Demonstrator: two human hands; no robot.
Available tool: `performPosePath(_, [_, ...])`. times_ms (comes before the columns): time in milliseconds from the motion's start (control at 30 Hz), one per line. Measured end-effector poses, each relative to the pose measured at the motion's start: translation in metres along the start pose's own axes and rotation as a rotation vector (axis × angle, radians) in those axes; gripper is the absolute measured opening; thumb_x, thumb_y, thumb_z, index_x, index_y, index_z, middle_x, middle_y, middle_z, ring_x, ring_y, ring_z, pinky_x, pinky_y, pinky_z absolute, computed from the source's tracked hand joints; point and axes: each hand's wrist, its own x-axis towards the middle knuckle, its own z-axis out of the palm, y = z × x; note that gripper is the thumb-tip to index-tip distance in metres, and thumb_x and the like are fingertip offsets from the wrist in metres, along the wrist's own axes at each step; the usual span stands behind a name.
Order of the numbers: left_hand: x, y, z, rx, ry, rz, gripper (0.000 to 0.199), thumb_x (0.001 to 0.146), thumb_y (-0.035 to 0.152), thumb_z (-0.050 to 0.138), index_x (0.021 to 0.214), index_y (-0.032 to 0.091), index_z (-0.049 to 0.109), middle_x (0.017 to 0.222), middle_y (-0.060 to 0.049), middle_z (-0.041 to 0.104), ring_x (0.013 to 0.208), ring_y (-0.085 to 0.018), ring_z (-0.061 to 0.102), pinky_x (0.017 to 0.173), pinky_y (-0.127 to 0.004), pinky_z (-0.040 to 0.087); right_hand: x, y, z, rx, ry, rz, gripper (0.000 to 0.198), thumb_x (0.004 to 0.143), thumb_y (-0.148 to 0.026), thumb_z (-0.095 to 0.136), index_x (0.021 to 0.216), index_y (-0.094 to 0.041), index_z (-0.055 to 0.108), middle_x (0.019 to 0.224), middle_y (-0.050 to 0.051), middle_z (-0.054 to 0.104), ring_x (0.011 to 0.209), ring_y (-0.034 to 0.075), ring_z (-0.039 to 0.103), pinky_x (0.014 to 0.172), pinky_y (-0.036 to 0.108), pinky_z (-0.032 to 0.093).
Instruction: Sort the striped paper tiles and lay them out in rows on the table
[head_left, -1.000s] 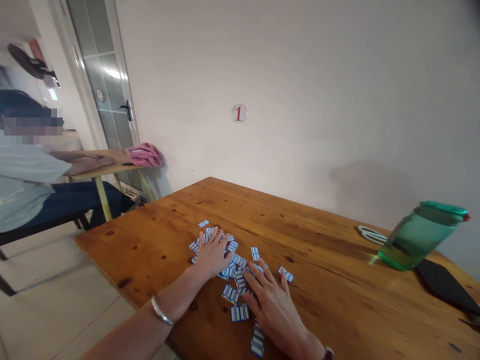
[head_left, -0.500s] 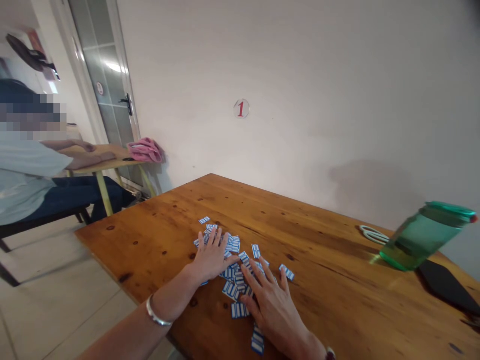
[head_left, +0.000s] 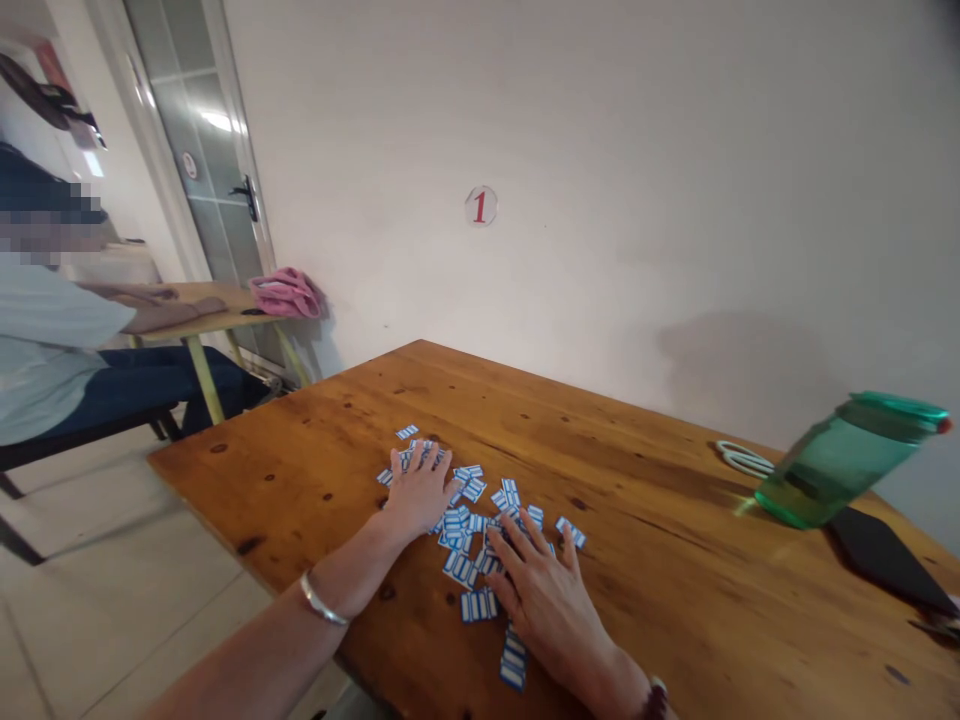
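Note:
Many small blue-and-white label pieces (head_left: 460, 568) lie scattered and overlapping on the wooden table (head_left: 300, 470). My left hand (head_left: 418, 492), a silver bangle on its wrist, rests flat over the far-left part of the pile with its fingers spread. On the right side of the pile lies my right hand (head_left: 551, 600), palm down, fingers apart, covering some pieces. A single piece (head_left: 406, 432) sits beyond my left fingertips. Another piece (head_left: 513, 660) is beside the heel of my right hand. What lies under both palms is hidden.
A green translucent bottle (head_left: 851, 460) stands at the right, by a coiled white cable (head_left: 742, 458) and a dark flat phone-like object (head_left: 892, 560). A wall borders the table's far side. At the left, another person (head_left: 52, 340) sits at a smaller table holding a pink cloth (head_left: 286, 292).
My left hand has shifted slightly left and away from my right, uncovering pieces between them. Some pieces have spread apart. My right hand stays nearly in place; the view has tilted a little.

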Motion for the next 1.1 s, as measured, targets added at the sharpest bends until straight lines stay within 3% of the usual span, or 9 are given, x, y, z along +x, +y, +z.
performPosePath(100, [0.000,-0.001,-0.002,0.008,0.076,0.000,0.039,0.088,0.028,0.033,0.123,0.024,0.047,0.136,-0.008,0.042,0.130,-0.029,0.025,0.100,-0.063,0.014,0.000,0.000,-0.001,0.005,-0.008,0.007,0.045,0.090,-0.049,0.025,0.128,-0.033,0.040,0.139,0.001,0.037,0.130,0.028,0.022,0.099,0.065,0.007])
performPosePath(233, [-0.002,-0.002,-0.007,-0.028,0.078,0.153,0.032,0.087,0.026,0.036,0.110,0.029,0.058,0.128,-0.002,0.052,0.128,-0.026,0.031,0.103,-0.060,0.013,0.000,0.001,-0.002,0.011,-0.015,0.011,0.044,0.090,-0.049,0.024,0.128,-0.034,0.040,0.138,0.000,0.037,0.130,0.028,0.023,0.100,0.064,0.008])
performPosePath(367, [-0.003,-0.002,-0.005,-0.008,0.097,0.086,0.031,0.087,0.025,0.037,0.108,0.027,0.059,0.122,-0.004,0.057,0.126,-0.028,0.033,0.101,-0.063,0.011,-0.001,0.001,-0.001,0.017,-0.009,0.014,0.044,0.090,-0.049,0.025,0.128,-0.034,0.040,0.138,0.001,0.038,0.130,0.027,0.024,0.100,0.063,0.009])
performPosePath(533, [-0.009,0.002,0.006,-0.058,0.005,0.234,0.045,0.086,0.045,0.035,0.127,0.027,0.042,0.138,-0.005,0.038,0.132,-0.028,0.020,0.102,-0.062,0.008,-0.001,0.000,-0.002,0.015,-0.023,0.014,0.044,0.089,-0.048,0.026,0.129,-0.035,0.038,0.139,0.001,0.037,0.130,0.027,0.022,0.100,0.064,0.007])
performPosePath(667, [-0.011,0.008,0.005,-0.158,-0.102,0.319,0.057,0.086,0.052,0.026,0.135,0.022,0.028,0.143,-0.007,0.028,0.134,-0.024,0.014,0.104,-0.056,0.009,-0.003,-0.004,-0.006,0.056,-0.081,-0.085,0.048,0.088,-0.048,0.031,0.134,-0.035,0.029,0.145,0.002,0.022,0.132,0.029,0.013,0.099,0.065,0.005])
performPosePath(733, [-0.004,0.006,-0.002,-0.200,-0.104,0.264,0.052,0.090,0.044,0.020,0.136,0.021,0.025,0.143,-0.005,0.027,0.134,-0.018,0.014,0.106,-0.050,0.011,-0.005,-0.008,-0.007,0.101,-0.136,-0.163,0.050,0.087,-0.048,0.033,0.135,-0.038,0.024,0.146,-0.001,0.017,0.133,0.029,0.009,0.099,0.065,0.005])
performPosePath(833, [0.014,-0.011,-0.015,-0.140,-0.072,0.076,0.050,0.091,0.038,0.016,0.136,0.018,0.023,0.145,-0.005,0.024,0.134,-0.016,0.011,0.106,-0.048,0.012,-0.006,-0.011,-0.007,0.140,-0.184,-0.204,0.050,0.088,-0.048,0.032,0.135,-0.040,0.020,0.146,-0.003,0.016,0.133,0.028,0.008,0.098,0.066,0.006])
performPosePath(967, [0.030,-0.044,-0.019,-0.091,-0.147,0.025,0.056,0.088,0.043,0.024,0.136,0.016,0.025,0.145,-0.008,0.022,0.134,-0.026,0.010,0.101,-0.061,0.006,-0.006,-0.009,-0.003,0.113,-0.162,-0.143,0.049,0.088,-0.050,0.030,0.135,-0.039,0.022,0.145,-0.003,0.019,0.133,0.030,0.009,0.098,0.066,0.004])
performPosePath(1100, [0.016,-0.063,-0.015,-0.058,-0.241,-0.029,0.062,0.084,0.052,0.027,0.136,0.018,0.026,0.145,-0.010,0.019,0.133,-0.032,0.010,0.096,-0.068,0.006,-0.006,-0.004,0.000,0.088,-0.149,-0.103,0.054,0.087,-0.051,0.030,0.137,-0.033,0.021,0.145,-0.002,0.020,0.133,0.029,0.010,0.099,0.065,0.002])
